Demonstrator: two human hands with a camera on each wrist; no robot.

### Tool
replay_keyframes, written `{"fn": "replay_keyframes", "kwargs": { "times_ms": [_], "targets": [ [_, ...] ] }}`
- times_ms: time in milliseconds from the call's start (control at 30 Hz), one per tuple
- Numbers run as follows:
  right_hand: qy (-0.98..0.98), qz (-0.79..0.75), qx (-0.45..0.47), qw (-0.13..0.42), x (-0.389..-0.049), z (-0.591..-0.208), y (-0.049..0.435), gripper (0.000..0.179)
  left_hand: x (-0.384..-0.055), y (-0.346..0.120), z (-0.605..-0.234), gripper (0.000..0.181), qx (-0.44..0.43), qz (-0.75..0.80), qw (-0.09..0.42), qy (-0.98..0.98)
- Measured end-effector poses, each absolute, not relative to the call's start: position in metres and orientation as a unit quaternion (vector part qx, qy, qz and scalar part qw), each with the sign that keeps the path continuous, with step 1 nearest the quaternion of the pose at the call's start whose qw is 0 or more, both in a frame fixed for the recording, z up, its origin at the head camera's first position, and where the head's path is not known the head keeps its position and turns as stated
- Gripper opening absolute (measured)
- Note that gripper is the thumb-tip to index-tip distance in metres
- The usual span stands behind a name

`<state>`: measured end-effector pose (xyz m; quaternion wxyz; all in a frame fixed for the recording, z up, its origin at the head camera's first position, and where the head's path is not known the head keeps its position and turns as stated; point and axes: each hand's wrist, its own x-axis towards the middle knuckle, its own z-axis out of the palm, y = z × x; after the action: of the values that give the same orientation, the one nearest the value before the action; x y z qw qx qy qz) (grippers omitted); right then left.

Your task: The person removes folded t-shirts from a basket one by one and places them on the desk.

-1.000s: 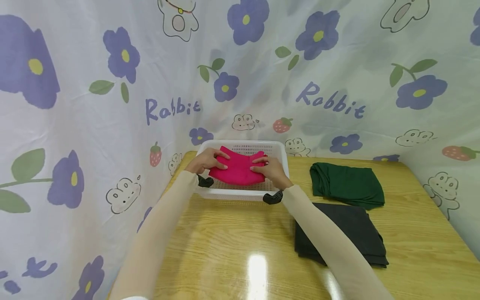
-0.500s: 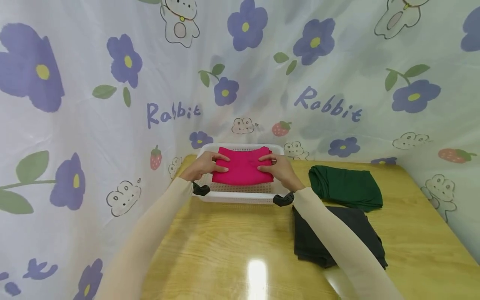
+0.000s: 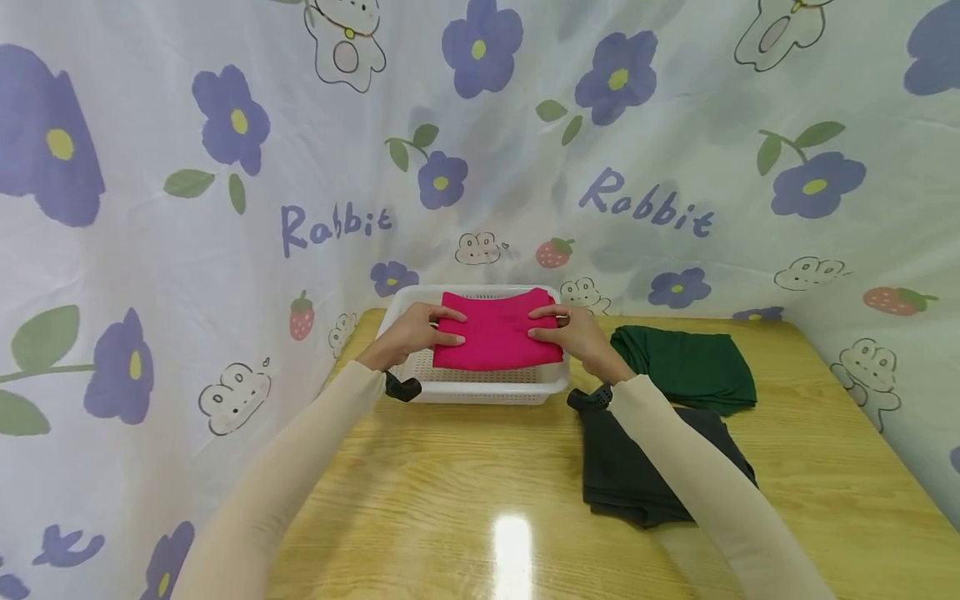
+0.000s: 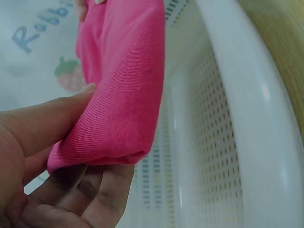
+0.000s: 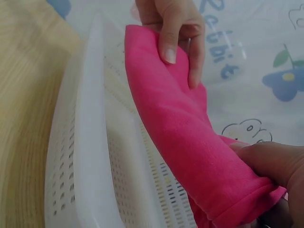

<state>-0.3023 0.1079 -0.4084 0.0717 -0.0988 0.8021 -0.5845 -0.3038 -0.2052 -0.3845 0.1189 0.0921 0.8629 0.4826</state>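
Observation:
A folded bright pink knit cloth [image 3: 495, 333] is stretched between both hands over a white perforated plastic basket [image 3: 480, 389]. My left hand [image 3: 412, 332] pinches the cloth's left end. In the left wrist view the thumb lies on top of the folded cloth [image 4: 118, 95] and the fingers curl beneath its layers. At the opposite end my right hand [image 3: 583, 337] grips the cloth, thumb on the near face; its lower fingers are partly hidden by the fabric in the right wrist view. Through the slotted basket [image 5: 92, 142], the bottom shows below the cloth.
To the right of the basket lies a folded dark green cloth [image 3: 686, 367] on the wooden table [image 3: 420, 483]. Nearer, a folded black cloth [image 3: 630, 467] sits partly under the right forearm. A curtain [image 3: 495, 167] printed with flowers and rabbits hangs behind and at the left.
The pink cloth has been pulled straighter and flatter between the hands, then shifted slightly right across the basket. Both hands keep hold of it; the right hand has moved outward to the right.

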Motion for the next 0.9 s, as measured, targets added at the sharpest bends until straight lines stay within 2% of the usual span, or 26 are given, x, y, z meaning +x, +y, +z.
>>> {"fn": "replay_keyframes", "kwargs": {
  "times_ms": [300, 900],
  "targets": [
    [0.802, -0.58, -0.114, 0.089, -0.294, -0.41, 0.138, 0.041, -0.296, -0.185, -0.386, 0.043, 0.121, 0.482, 0.123, 0.859],
    [0.821, -0.557, -0.102, 0.078, -0.279, -0.407, 0.188, 0.048, -0.282, -0.139, -0.386, 0.042, 0.129, 0.506, 0.143, 0.841]
  ]
}}
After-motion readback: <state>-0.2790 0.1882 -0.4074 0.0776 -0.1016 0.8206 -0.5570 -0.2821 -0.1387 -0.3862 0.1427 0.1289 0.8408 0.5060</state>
